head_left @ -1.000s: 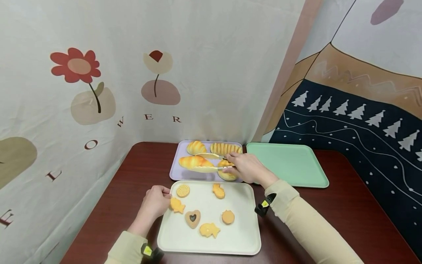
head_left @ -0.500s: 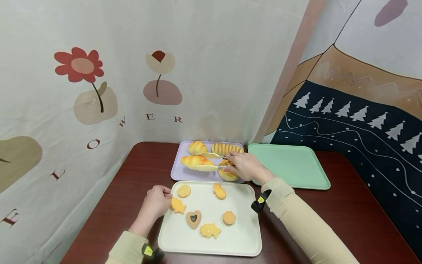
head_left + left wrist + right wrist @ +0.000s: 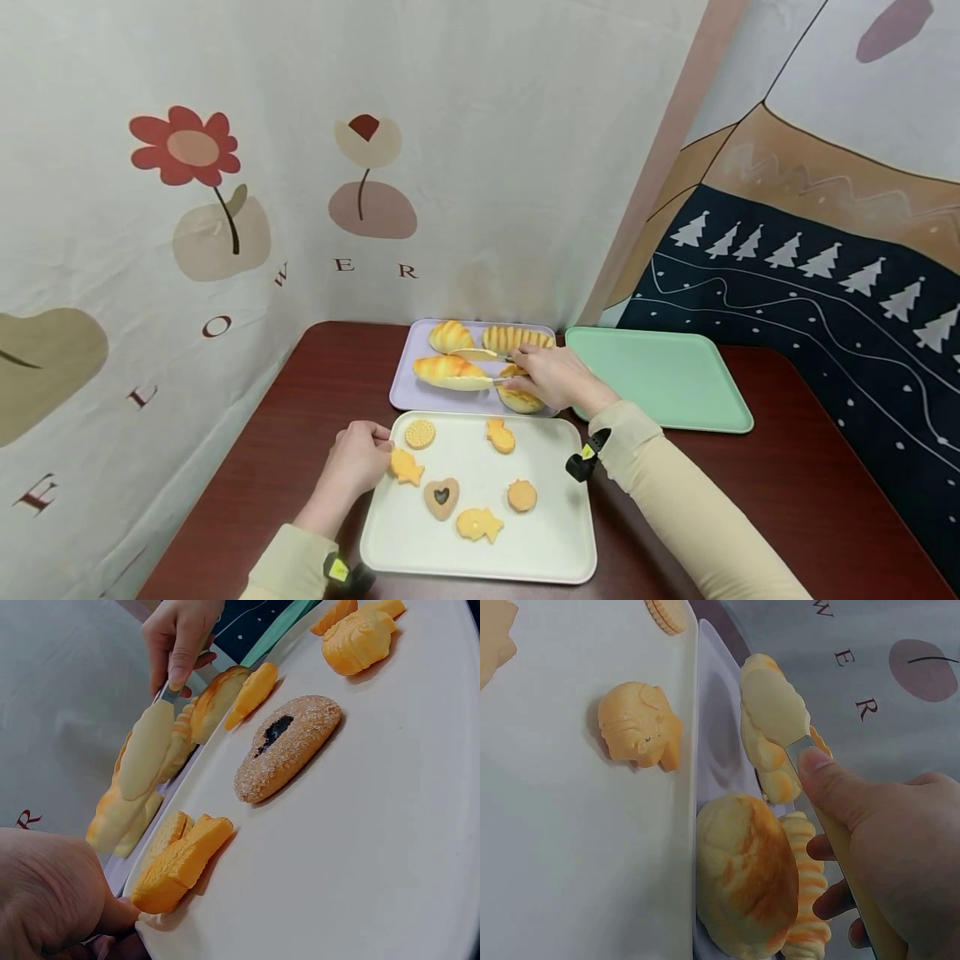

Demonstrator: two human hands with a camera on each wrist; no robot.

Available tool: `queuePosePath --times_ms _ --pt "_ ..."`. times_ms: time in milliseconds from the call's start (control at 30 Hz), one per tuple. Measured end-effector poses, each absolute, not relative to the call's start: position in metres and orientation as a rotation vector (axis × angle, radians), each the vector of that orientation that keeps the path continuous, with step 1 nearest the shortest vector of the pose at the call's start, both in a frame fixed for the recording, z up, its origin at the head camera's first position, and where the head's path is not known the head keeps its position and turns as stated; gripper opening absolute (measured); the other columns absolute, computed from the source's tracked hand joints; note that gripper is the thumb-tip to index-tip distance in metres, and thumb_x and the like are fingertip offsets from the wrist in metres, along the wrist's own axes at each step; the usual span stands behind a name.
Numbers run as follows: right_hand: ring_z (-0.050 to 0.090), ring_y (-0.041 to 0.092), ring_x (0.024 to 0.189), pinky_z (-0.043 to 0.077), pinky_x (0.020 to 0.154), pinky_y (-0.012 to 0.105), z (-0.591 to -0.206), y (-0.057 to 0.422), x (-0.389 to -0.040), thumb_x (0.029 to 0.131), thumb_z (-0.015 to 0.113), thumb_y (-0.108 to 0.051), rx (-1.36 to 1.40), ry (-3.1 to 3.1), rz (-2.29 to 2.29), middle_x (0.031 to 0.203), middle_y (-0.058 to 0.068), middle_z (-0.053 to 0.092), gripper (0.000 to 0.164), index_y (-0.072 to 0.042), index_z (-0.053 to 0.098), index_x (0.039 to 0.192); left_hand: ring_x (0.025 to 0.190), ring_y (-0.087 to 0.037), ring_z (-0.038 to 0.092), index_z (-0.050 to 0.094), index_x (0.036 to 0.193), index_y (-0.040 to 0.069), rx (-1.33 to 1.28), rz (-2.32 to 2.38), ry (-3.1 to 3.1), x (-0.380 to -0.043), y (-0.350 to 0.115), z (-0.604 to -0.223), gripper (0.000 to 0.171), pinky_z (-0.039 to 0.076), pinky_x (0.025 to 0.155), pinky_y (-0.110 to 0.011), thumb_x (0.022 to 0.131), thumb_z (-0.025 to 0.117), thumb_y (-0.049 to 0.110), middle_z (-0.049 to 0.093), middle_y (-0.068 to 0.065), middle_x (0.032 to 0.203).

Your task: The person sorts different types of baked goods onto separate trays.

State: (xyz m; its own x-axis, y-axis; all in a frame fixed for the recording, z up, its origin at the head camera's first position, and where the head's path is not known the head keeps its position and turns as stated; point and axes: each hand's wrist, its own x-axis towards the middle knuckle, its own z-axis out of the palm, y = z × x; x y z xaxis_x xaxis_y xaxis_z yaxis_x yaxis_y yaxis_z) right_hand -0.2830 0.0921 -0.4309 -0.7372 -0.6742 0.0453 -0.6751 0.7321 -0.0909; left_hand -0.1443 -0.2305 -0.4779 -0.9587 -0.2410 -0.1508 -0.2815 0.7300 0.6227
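Observation:
In my right hand [image 3: 558, 375] I grip a pair of tongs [image 3: 826, 806] with cream-coloured tips. Between the tips lies a long golden bread roll [image 3: 442, 369], over the purple tray [image 3: 401, 392]. In the right wrist view, one flat tip [image 3: 775, 707] covers much of the roll. My left hand [image 3: 356, 457] pinches the left rim of the white tray [image 3: 480, 562], thumb close to a fish-shaped biscuit [image 3: 184, 864]. A heart-shaped biscuit [image 3: 289, 746] with a dark centre lies near the tray's middle.
The purple tray also bears a small roll [image 3: 450, 336], a ridged loaf [image 3: 517, 337] and a round bun [image 3: 746, 877]. Several other biscuits, including a fish [image 3: 478, 525] and a round one [image 3: 420, 433], lie on the white tray. A green tray [image 3: 660, 375] stands at the right.
My right wrist has shifted slightly left, while the tongs still hold the bread roll over the purple tray. The left hand stays at the white tray's rim. The head view has turned a little left.

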Motion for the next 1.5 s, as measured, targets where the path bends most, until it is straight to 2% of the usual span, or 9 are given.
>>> queuePosePath --times_ms 167,400,667,900,1200,1333,1500 --pt "0.056 0.013 0.075 0.048 0.062 0.032 -0.432 0.089 -0.285 0.106 0.058 -0.055 1.142 -2.903 0.135 0.106 -0.004 0.062 0.041 -0.018 0.069 0.12 0.087 -0.03 0.064 0.075 0.103 0.002 -0.433 1.045 2.867 -0.145 -0.23 -0.478 0.011 0.054 0.08 -0.049 0.096 0.069 0.009 0.069 -0.01 0.092" --pt "0.053 0.015 0.067 0.045 0.058 0.032 -0.431 0.085 -0.284 0.106 0.058 -0.056 1.149 -2.905 0.102 0.098 -0.005 0.057 0.036 -0.021 0.066 0.107 0.086 -0.03 0.064 0.075 0.103 0.002 -0.432 1.05 2.864 -0.145 -0.229 -0.478 0.012 0.055 0.079 -0.049 0.096 0.069 0.009 0.069 -0.01 0.092" --pt "0.055 0.015 0.07 0.048 0.064 0.034 -0.431 0.083 -0.28 0.106 0.058 -0.055 1.164 -2.929 0.09 0.112 -0.001 0.063 0.044 -0.017 0.069 0.124 0.086 -0.029 0.064 0.074 0.104 0.0 -0.442 1.055 2.852 -0.144 -0.229 -0.476 0.012 0.055 0.078 -0.047 0.096 0.068 0.008 0.069 -0.011 0.093" --pt "0.054 0.015 0.07 0.047 0.061 0.034 -0.432 0.081 -0.28 0.105 0.057 -0.058 1.176 -2.928 0.045 0.104 -0.003 0.06 0.043 -0.018 0.068 0.115 0.085 -0.029 0.064 0.074 0.103 0.001 -0.442 1.053 2.854 -0.144 -0.229 -0.476 0.012 0.055 0.078 -0.047 0.096 0.069 0.008 0.069 -0.011 0.093" --pt "0.055 0.015 0.072 0.048 0.063 0.035 -0.432 0.081 -0.281 0.105 0.056 -0.059 1.172 -2.939 0.021 0.11 -0.001 0.063 0.045 -0.018 0.067 0.118 0.086 -0.03 0.064 0.075 0.103 0.001 -0.434 1.048 2.866 -0.145 -0.229 -0.477 0.012 0.055 0.079 -0.049 0.095 0.069 0.009 0.069 -0.011 0.093" --pt "0.065 0.019 0.085 0.054 0.073 0.039 -0.431 0.081 -0.28 0.104 0.056 -0.06 1.155 -2.965 0.048 0.126 0.004 0.067 0.054 -0.015 0.068 0.132 0.086 -0.03 0.064 0.075 0.103 0.001 -0.434 1.045 2.868 -0.145 -0.229 -0.477 0.012 0.055 0.079 -0.048 0.095 0.069 0.009 0.07 -0.011 0.094" --pt "0.069 0.026 0.107 0.056 0.091 0.044 -0.43 0.081 -0.28 0.104 0.056 -0.062 1.136 -2.989 0.087 0.147 0.011 0.061 0.068 -0.012 0.059 0.15 0.085 -0.029 0.064 0.074 0.103 0.001 -0.442 1.043 2.856 -0.145 -0.229 -0.477 0.012 0.055 0.077 -0.047 0.096 0.069 0.008 0.069 -0.011 0.094"
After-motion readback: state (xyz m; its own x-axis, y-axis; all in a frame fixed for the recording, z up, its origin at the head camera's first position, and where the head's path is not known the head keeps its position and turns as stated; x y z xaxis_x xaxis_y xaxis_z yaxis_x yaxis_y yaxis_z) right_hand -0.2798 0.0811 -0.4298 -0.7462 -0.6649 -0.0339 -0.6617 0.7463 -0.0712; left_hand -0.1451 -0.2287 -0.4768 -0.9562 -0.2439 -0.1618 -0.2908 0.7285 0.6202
